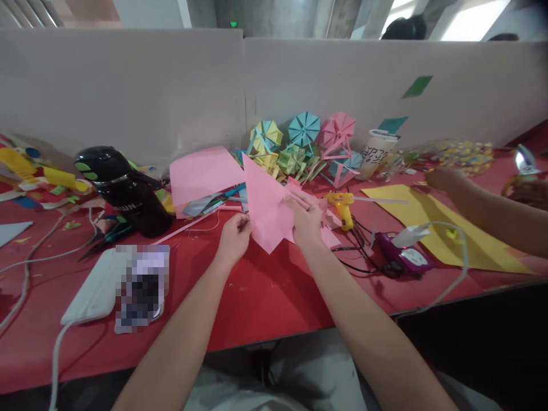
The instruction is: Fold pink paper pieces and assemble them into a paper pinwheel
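Observation:
A pink sheet of paper (269, 205) with a pointed top and a pointed bottom corner is held up over the red table. My left hand (236, 234) is closed at its left edge, fingertips pinched against the paper. On the right side, my right hand (305, 217) grips the sheet with its fingers bent over the front. More pink paper pieces (327, 231) lie behind and beside my right hand. Another large pink sheet (205, 177) rests behind, to the left of the held one.
Folded paper umbrellas (303, 130) stand at the back. A yellow glue gun (341, 206), purple power socket (405, 254) and yellow sheet (440, 228) are on the right, near another person's hand (443, 180). A black bottle (128, 194) and phone (143, 288) are left.

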Demonstrator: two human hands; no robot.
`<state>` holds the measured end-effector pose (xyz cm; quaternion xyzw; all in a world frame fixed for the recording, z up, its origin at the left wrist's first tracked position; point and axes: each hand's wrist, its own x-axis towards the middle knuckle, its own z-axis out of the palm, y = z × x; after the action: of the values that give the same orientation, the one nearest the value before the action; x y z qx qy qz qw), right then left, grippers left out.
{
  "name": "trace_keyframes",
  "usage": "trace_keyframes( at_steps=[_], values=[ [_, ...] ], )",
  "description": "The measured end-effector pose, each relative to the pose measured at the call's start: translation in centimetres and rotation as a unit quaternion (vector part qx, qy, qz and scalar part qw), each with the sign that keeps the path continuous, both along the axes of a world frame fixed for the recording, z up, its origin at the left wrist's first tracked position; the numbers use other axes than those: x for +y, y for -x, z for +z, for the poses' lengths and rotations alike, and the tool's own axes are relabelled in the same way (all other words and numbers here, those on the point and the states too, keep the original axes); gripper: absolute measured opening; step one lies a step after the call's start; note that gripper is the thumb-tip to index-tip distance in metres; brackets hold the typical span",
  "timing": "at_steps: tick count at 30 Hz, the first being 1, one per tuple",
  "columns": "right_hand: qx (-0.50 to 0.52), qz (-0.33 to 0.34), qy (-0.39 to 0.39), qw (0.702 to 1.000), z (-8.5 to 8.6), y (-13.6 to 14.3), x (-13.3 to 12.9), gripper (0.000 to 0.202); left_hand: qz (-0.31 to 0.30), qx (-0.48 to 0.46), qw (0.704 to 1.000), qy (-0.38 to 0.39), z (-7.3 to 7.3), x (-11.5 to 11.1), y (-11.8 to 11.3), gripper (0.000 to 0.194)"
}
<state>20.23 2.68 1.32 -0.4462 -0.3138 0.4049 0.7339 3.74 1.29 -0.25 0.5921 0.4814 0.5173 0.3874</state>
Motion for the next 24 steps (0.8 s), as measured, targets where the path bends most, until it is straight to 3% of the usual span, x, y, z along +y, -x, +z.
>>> trace_keyframes(
  at_steps=[4,12,15,18,22,24],
  values=[
    [-0.043,0.01,-0.029,0.999,-0.7,0.0,0.3,0.031,0.031,-0.003,0.999,0.009,0.1,0.2,0.5,0.009],
    [-0.02,0.066,-0.016,0.997,-0.8,-0.3,0.5,0.038,0.085,0.165,0.982,-0.037,1.0,0.3,1.9,0.018],
    [-0.069,0.124,0.019,0.99,-0.5,-0.8,0.2,0.04,0.098,0.199,0.973,-0.059,1.0,0.6,2.7,0.016],
    [-0.118,0.196,0.067,0.971,-0.1,-1.1,-0.2,0.041,0.094,0.148,0.982,-0.062,0.9,1.0,3.2,0.015],
    [-0.114,0.307,0.108,0.939,0.6,-1.2,-1.0,0.038,0.074,0.126,0.988,-0.054,1.3,1.4,3.8,0.016],
    [-0.104,0.327,0.128,0.93,0.9,-1.1,-1.2,0.037,0.059,0.15,0.986,-0.049,1.6,1.4,4.3,0.016]
  ],
)
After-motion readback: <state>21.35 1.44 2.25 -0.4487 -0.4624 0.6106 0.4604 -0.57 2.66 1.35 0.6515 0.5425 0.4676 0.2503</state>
